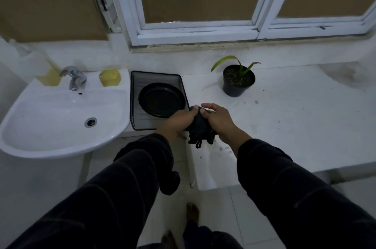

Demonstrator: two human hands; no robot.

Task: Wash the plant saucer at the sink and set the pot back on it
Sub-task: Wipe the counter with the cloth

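The round black plant saucer (161, 99) lies in a black ribbed tray (136, 94) on the counter, just right of the white sink (50, 126). A black pot with a small green plant (238, 80) stands on the white counter further right, apart from the saucer. Both hands hold a bunched dark cloth (200, 126) over the counter's front edge, just right of the tray. My left hand (176, 123) grips its left side. My right hand (218, 121) grips its right side, fingers curled over the top.
A chrome tap (74, 77) stands at the back of the sink, with yellow items (109, 77) on either side. A white window frame (195, 32) runs along the wall behind. Soil crumbs dot the white counter (295, 126). Bare feet show on the tiled floor below.
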